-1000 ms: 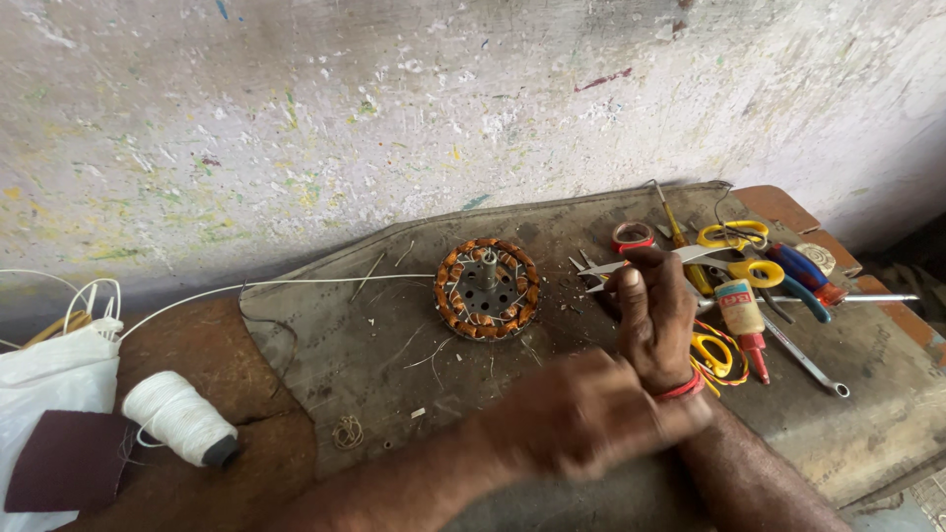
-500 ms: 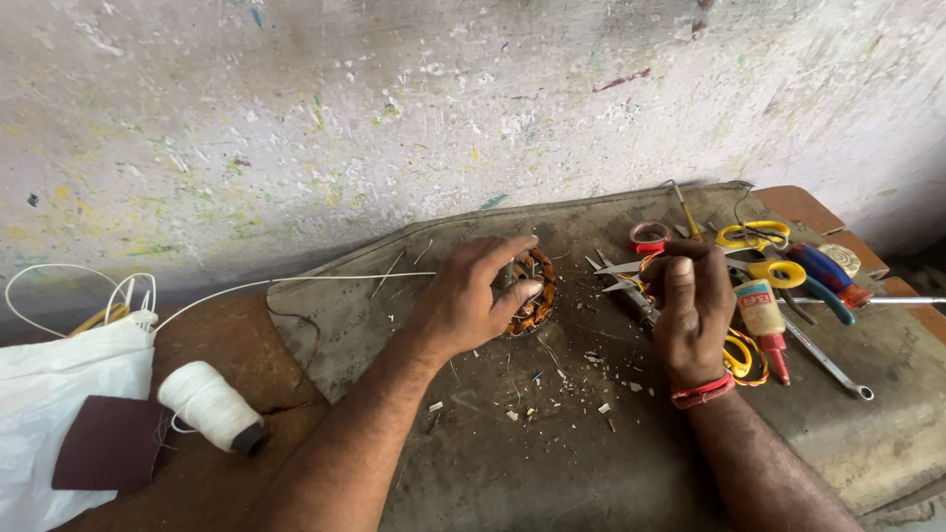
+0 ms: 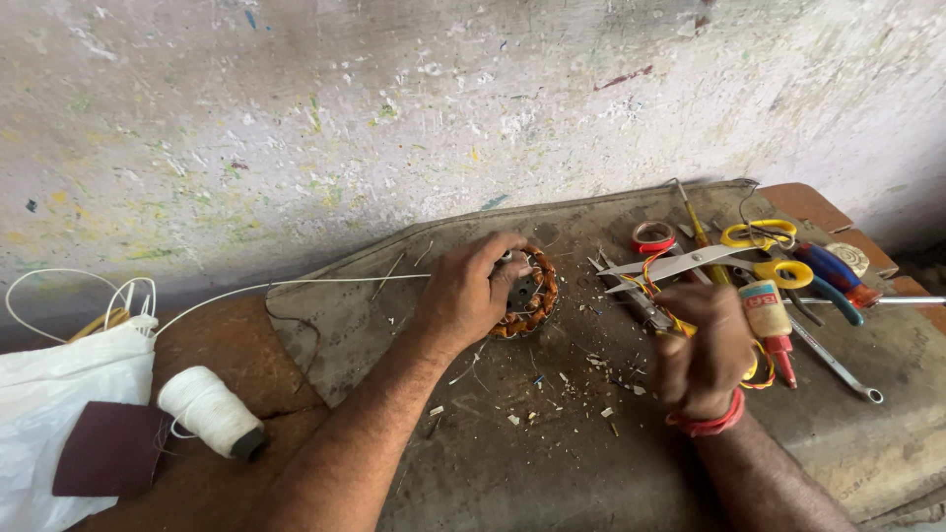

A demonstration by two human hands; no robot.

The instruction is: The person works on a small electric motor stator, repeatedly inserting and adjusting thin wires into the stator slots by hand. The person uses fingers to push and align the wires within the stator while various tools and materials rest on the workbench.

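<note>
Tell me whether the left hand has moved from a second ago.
Yes. The left hand, earlier stacked over the right hand in front of the tool pile, has gone left and up toward the wall and now grips the copper-wound stator.

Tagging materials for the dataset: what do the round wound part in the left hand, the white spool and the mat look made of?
Round wound part: looks like glossy copper wire coils on a dark metal core, going by the orange-brown sheen; left hand grips it. White spool: matte cotton-like thread or string, on a dark core. Mat: grey, dusty, worn sheet, possibly rubber or heavy cloth; cannot tell which.
</note>
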